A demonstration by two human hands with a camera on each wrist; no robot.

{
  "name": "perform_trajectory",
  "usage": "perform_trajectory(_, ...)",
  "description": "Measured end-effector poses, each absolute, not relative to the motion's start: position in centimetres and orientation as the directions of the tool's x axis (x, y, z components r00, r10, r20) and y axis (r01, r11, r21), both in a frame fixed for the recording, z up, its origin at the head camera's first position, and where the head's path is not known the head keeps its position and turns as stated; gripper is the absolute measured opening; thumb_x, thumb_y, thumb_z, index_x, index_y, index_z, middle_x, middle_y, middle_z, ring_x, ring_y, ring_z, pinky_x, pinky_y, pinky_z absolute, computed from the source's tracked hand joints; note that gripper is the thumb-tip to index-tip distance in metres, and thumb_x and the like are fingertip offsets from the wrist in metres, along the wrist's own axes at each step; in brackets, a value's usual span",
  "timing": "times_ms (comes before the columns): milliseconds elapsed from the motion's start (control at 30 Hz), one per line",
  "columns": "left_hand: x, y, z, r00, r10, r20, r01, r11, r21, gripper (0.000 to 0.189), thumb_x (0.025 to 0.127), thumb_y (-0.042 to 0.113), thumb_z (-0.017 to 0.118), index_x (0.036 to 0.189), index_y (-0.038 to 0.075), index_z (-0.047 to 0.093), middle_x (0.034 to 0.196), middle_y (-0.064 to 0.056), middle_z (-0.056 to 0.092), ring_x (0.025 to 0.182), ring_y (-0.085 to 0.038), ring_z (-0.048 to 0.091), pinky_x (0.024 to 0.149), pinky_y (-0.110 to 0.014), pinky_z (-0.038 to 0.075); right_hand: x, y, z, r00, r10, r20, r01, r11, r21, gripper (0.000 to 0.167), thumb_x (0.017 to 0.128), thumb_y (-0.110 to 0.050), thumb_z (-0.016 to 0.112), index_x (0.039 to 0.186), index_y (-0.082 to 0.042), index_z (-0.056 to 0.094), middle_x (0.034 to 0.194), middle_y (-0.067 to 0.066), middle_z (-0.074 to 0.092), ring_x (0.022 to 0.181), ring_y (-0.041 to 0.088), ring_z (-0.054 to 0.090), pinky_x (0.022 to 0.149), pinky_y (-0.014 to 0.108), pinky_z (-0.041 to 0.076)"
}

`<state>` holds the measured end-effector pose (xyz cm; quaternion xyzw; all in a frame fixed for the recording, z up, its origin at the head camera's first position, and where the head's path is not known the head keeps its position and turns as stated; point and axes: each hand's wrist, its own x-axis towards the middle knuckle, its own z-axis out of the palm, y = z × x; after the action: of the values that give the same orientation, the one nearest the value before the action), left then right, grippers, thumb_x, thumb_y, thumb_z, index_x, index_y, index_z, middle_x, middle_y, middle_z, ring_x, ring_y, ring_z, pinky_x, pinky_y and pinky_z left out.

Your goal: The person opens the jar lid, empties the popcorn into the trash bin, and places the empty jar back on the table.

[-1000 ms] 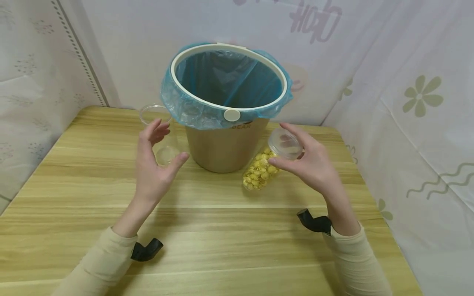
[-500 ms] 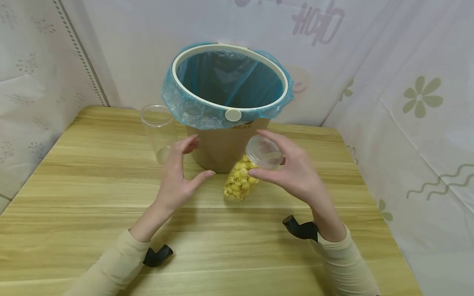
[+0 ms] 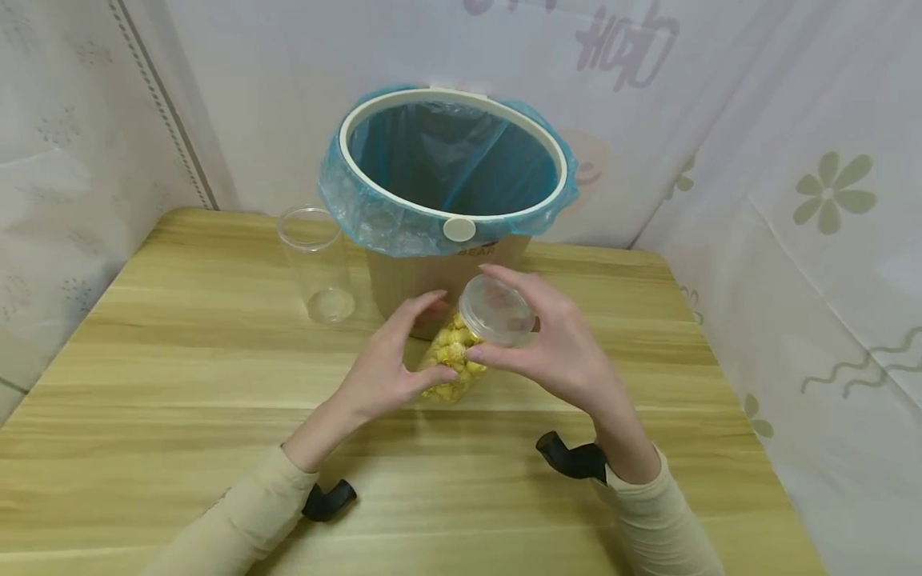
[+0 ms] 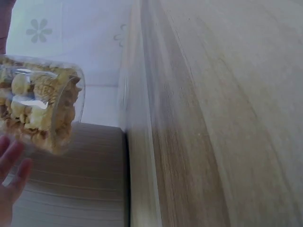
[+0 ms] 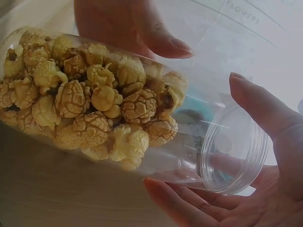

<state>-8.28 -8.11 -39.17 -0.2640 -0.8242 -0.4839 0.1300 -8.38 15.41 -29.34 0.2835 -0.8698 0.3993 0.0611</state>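
A clear plastic jar (image 3: pixel 450 354), partly filled with yellow popcorn, hangs tilted above the table in front of the bin. My right hand (image 3: pixel 558 340) holds it near the clear lid (image 3: pixel 497 309), thumb and fingers on opposite sides; the right wrist view shows this grip close up at the lidded end of the jar (image 5: pixel 90 104). My left hand (image 3: pixel 385 360) is spread around the lower end, its thumb overlapping the jar in the head view. Below the jar (image 4: pixel 38 101) in the left wrist view, the left fingers (image 4: pixel 12 165) look straight; whether they touch it is unclear.
Behind the hands stands a beige bin (image 3: pixel 396 284) with a blue plastic liner (image 3: pixel 392 224) folded over its rim. To its left is an uncovered clear plastic container (image 3: pixel 313 268), upright on the wooden table (image 3: pixel 180 336). Patterned cloth (image 3: pixel 792 264) hangs around the table.
My right hand has carried the popcorn jar left and toward me. My left hand has moved right, from beside the clear container to the jar's lower end.
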Motion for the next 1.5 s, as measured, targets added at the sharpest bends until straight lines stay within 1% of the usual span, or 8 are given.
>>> perform_trajectory(100,-8.2,-7.7,-39.4,-0.841,0.338,0.422,0.535,0.408,0.74,0.1,0.076,0.036,0.091,0.158,0.024,0.035,0.144,-0.002,0.059,0.131,-0.022,0.058,0.11,-0.05,0.049,-8.2,15.3,-29.6,-0.832,-0.446,0.33,-0.539,0.511,-0.669,0.085,0.074,-0.032,0.094,0.149,-0.025,0.054,0.145,-0.007,0.06,0.129,0.013,0.059,0.1,0.042,0.055)
perform_trajectory(167,-8.1,-7.5,-39.5,-0.85,0.347,0.397,0.519,0.416,0.747,0.104,0.073,0.033,0.093,0.159,0.025,0.034,0.144,-0.001,0.058,0.128,-0.021,0.059,0.107,-0.049,0.051,-8.1,15.3,-29.7,-0.832,-0.447,0.329,-0.538,0.506,-0.674,0.085,0.074,-0.032,0.094,0.149,-0.024,0.054,0.144,-0.007,0.061,0.128,0.013,0.059,0.1,0.041,0.055)
perform_trajectory(367,-8.0,-6.8,-39.6,-0.868,0.366,0.334,0.474,0.416,0.776,0.111,0.068,0.037,0.096,0.159,0.031,0.033,0.145,0.002,0.058,0.122,-0.019,0.061,0.101,-0.047,0.053,-7.8,15.2,-30.2,-0.829,-0.439,0.346,-0.546,0.5,-0.673,0.085,0.073,-0.03,0.094,0.148,-0.026,0.054,0.142,-0.008,0.062,0.129,0.011,0.058,0.102,0.041,0.054)
perform_trajectory(767,-8.2,-6.9,-39.3,-0.853,0.399,0.336,0.502,0.452,0.738,0.102,0.073,0.043,0.092,0.157,0.024,0.035,0.141,0.0,0.06,0.114,-0.017,0.064,0.094,-0.042,0.055,-7.7,15.1,-30.4,-0.815,-0.468,0.342,-0.558,0.475,-0.681,0.088,0.074,-0.024,0.094,0.15,-0.028,0.051,0.139,-0.005,0.061,0.121,0.012,0.059,0.092,0.038,0.058)
perform_trajectory(967,-8.4,-7.4,-38.8,-0.831,0.39,0.397,0.554,0.52,0.65,0.1,0.073,0.049,0.09,0.155,0.025,0.038,0.136,0.002,0.062,0.112,-0.015,0.063,0.091,-0.041,0.056,-8.0,15.3,-30.4,-0.796,-0.501,0.339,-0.568,0.427,-0.704,0.091,0.073,-0.02,0.095,0.152,-0.019,0.049,0.144,-0.002,0.058,0.128,0.015,0.056,0.095,0.04,0.058)
perform_trajectory(1133,-8.7,-7.5,-38.5,-0.783,0.388,0.485,0.618,0.57,0.541,0.099,0.071,0.049,0.09,0.152,0.022,0.041,0.127,-0.002,0.064,0.105,-0.015,0.062,0.085,-0.039,0.057,-8.1,15.6,-30.1,-0.796,-0.505,0.335,-0.563,0.412,-0.717,0.085,0.077,-0.016,0.091,0.152,-0.02,0.05,0.148,0.004,0.056,0.134,0.018,0.053,0.096,0.043,0.059)
perform_trajectory(1300,-8.9,-7.5,-38.5,-0.73,0.372,0.573,0.653,0.626,0.426,0.097,0.07,0.05,0.089,0.15,0.019,0.044,0.123,-0.005,0.065,0.103,-0.019,0.063,0.081,-0.04,0.058,-8.1,16.1,-29.8,-0.811,-0.492,0.317,-0.55,0.458,-0.698,0.075,0.086,-0.014,0.083,0.153,-0.023,0.05,0.149,0.002,0.055,0.136,0.018,0.053,0.096,0.047,0.058)
perform_trajectory(1500,-9.3,-7.6,-38.5,-0.676,0.343,0.652,0.656,0.684,0.319,0.094,0.069,0.049,0.088,0.148,0.015,0.049,0.122,-0.009,0.065,0.105,-0.025,0.064,0.081,-0.042,0.06,-8.5,16.2,-29.9,-0.815,-0.479,0.326,-0.565,0.534,-0.629,0.072,0.088,-0.023,0.081,0.153,-0.024,0.049,0.147,0.0,0.056,0.133,0.016,0.055,0.097,0.044,0.058)
